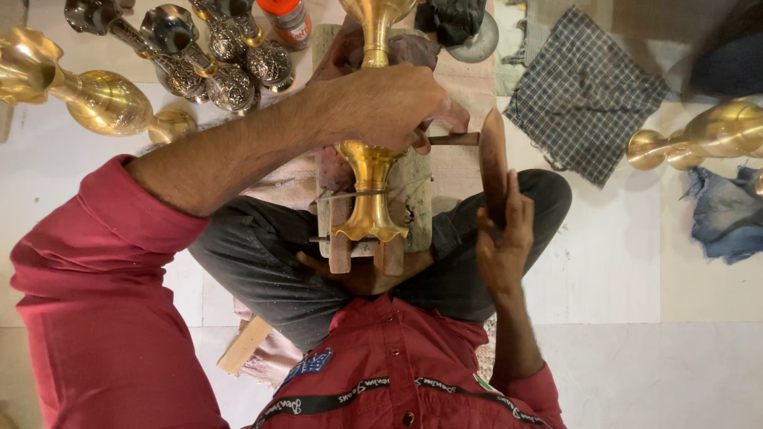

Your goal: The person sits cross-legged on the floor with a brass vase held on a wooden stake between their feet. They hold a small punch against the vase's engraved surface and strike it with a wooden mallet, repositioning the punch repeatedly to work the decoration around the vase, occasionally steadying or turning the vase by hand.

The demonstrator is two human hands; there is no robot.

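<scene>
**Brass vase held on a wooden block**

The left hand [389, 107] is closing around the middle of a brass vase [371, 199], which is lying on a wooden block [413, 199] under that hand. The right hand [502, 238] is gripping a flat wooden mallet [493, 163], just beside the vase. A checked cloth [584, 95] is lying beyond the right hand.

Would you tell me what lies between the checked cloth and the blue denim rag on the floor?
In the head view, a brass vase lies on its side between the checked cloth and the blue denim rag, on the pale floor.
</scene>
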